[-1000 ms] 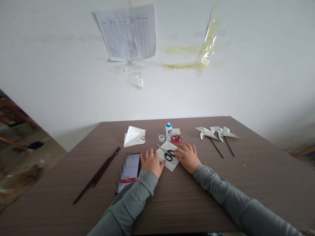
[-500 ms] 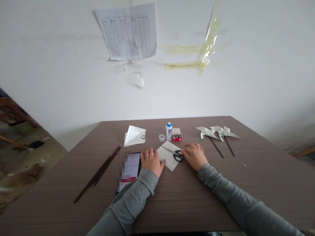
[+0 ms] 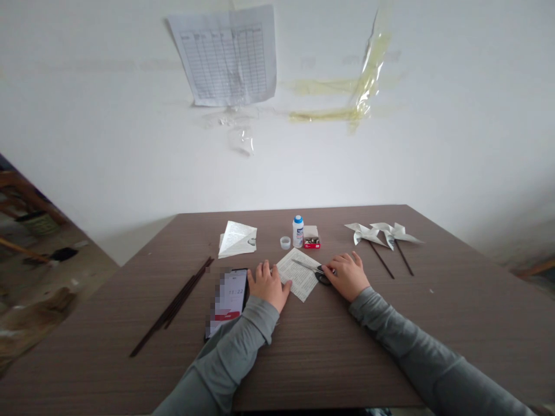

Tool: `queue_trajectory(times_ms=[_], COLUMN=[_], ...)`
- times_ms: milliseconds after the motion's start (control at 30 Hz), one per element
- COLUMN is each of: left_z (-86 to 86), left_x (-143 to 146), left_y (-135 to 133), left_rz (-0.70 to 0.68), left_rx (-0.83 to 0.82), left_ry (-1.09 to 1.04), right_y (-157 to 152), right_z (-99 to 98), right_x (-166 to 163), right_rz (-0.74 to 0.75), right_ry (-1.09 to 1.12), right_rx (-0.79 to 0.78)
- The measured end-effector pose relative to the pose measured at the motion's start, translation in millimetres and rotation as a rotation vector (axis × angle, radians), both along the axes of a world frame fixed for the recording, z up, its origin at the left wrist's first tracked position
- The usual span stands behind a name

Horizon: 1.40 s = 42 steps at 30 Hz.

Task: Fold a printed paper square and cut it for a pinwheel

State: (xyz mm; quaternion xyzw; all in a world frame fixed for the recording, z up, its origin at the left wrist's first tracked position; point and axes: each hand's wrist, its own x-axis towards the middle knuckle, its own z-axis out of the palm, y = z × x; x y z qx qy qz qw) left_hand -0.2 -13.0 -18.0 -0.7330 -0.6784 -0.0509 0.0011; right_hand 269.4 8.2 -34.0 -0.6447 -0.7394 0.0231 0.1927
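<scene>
A square of printed paper (image 3: 299, 280) lies on the brown table (image 3: 329, 346) between my hands. My left hand (image 3: 269, 285) rests flat on the table, its fingers spread and touching the paper's left corner. My right hand (image 3: 347, 275) sits at the paper's right edge, fingers curled over the black handles of the scissors (image 3: 313, 270). The scissors' blades point left across the paper's upper corner.
A phone (image 3: 228, 301) lies left of my left hand, with several dark sticks (image 3: 173, 306) further left. Folded paper (image 3: 237, 238), a glue bottle (image 3: 297, 231), its cap (image 3: 285, 242) and a pin box (image 3: 311, 237) sit behind. Two paper pinwheels (image 3: 381, 234) lie at the right.
My right hand has slid the scissors rightward off the middle of the paper to its right edge. My left hand has stayed put.
</scene>
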Motion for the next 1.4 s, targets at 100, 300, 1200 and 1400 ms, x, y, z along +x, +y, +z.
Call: queue_trajectory(times_ms=[100, 300, 1200, 1400], left_z=[0.1, 1.4, 1.5, 4.5], left_x=[-0.4, 0.3, 1.0, 1.6], left_y=[-0.2, -0.3, 0.0, -0.4], left_rz=[0.000, 0.009, 0.014, 0.015], left_rx=[-0.007, -0.011, -0.001, -0.044], left_ry=[-0.002, -0.009, 0.004, -0.005], right_y=[1.0, -2.0, 14.5, 18.3], right_z=[1.8, 5.6, -14.9, -18.5], right_x=[5.1, 5.5, 32.5, 29.9], right_rz=[-0.039, 0.025, 0.004, -0.045], right_ry=[-0.023, -0.045, 0.034, 0.096], right_rx=[-0.005, 0.010, -0.024, 0.021])
